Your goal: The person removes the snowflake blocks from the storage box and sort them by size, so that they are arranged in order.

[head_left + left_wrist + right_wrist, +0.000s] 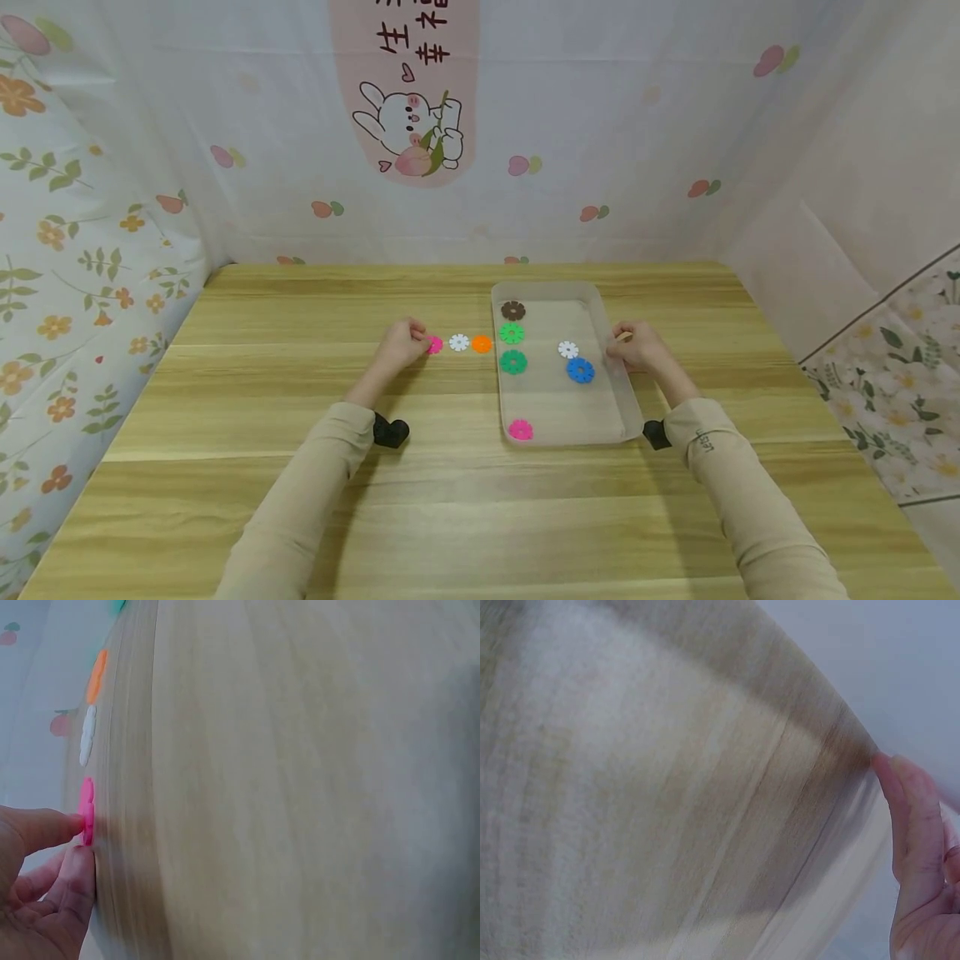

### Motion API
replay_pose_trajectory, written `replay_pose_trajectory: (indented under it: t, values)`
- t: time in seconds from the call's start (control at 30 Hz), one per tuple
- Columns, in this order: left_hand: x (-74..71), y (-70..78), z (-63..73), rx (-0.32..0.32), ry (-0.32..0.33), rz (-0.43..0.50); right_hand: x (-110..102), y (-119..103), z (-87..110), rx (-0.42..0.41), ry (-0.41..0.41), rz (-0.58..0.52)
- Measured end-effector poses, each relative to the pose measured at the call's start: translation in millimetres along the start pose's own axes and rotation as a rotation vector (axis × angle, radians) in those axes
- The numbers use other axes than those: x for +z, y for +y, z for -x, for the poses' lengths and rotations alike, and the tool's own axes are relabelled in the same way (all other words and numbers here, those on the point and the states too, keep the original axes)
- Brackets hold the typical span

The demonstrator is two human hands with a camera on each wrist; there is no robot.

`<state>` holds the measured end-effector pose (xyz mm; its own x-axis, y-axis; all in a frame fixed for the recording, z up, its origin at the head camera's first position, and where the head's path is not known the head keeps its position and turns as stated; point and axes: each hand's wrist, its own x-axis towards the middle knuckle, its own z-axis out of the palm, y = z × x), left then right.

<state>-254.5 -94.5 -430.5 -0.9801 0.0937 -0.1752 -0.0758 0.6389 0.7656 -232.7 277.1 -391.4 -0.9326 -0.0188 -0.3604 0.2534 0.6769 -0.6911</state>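
Note:
Between thumb and fingertips, my left hand (403,343) pinches the edge of a pink notched plastic disc (88,811) at the tabletop. A white snowflake disc (459,342) and an orange one (482,344) continue the row to its right. My right hand (637,346) grips the right wall of a shallow translucent tray (555,437), thumb and fingers meeting at the rim. Inside the tray lie a brown disc (513,311), a light green disc (512,333), a darker green disc (513,362), another white disc (568,350), a blue disc (581,371) and another pink disc (521,429).
The wood-grain table (450,517) runs back to a white printed cloth (600,125) hanging behind it. Flowered cloth (67,333) borders the left side. A black wrist mount (391,431) sits under the left cuff, and a second mount (657,434) by the right.

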Motion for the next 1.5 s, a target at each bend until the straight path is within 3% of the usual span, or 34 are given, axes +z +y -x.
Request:
replay_pose_trajectory:
  t: [0.17,0.3,0.5,0.63,0.77,0.87,0.97,1.07,1.2,1.33,1.5]
  values:
    - [-0.3,8.0,4.7,0.088,0.041,-0.017,-0.9,-0.4,-0.8,0.002,0.002,0.004]
    - [0.9,34.0,15.8,0.206,0.004,-0.042,-1.7,-0.3,-0.8,0.004,0.007,0.012]
    - [18.6,77.6,35.2,0.362,-0.135,-0.149,-0.7,0.4,0.4,0.008,0.006,0.023]
    - [38.8,98.0,48.0,0.479,-0.272,-0.241,0.1,0.6,-0.5,0.01,-0.001,0.007]
    - [58.6,113.0,57.9,0.578,-0.432,-0.431,0.4,0.6,-1.2,0.013,-0.002,-0.005]
    - [71.7,120.0,62.1,0.581,-0.53,-0.565,0.0,0.8,-2.0,0.015,0.001,-0.007]
    - [83.0,122.7,65.0,0.536,-0.603,-0.65,-0.4,1.1,-1.7,0.016,0.001,-0.004]
    - [92.1,122.3,66.7,0.513,-0.647,-0.735,-0.8,1.9,-1.0,0.015,0.0,0.001]
    - [96.9,121.2,68.5,0.53,-0.661,-0.857,-0.2,1.9,0.0,0.02,-0.001,-0.007]
    - [96.8,121.7,70.2,0.56,-0.675,-0.901,0.2,2.1,0.1,0.02,-0.002,-0.014]
    - [95.4,121.9,69.4,0.544,-0.694,-0.879,-0.8,1.8,-1.3,0.018,-0.004,-0.011]
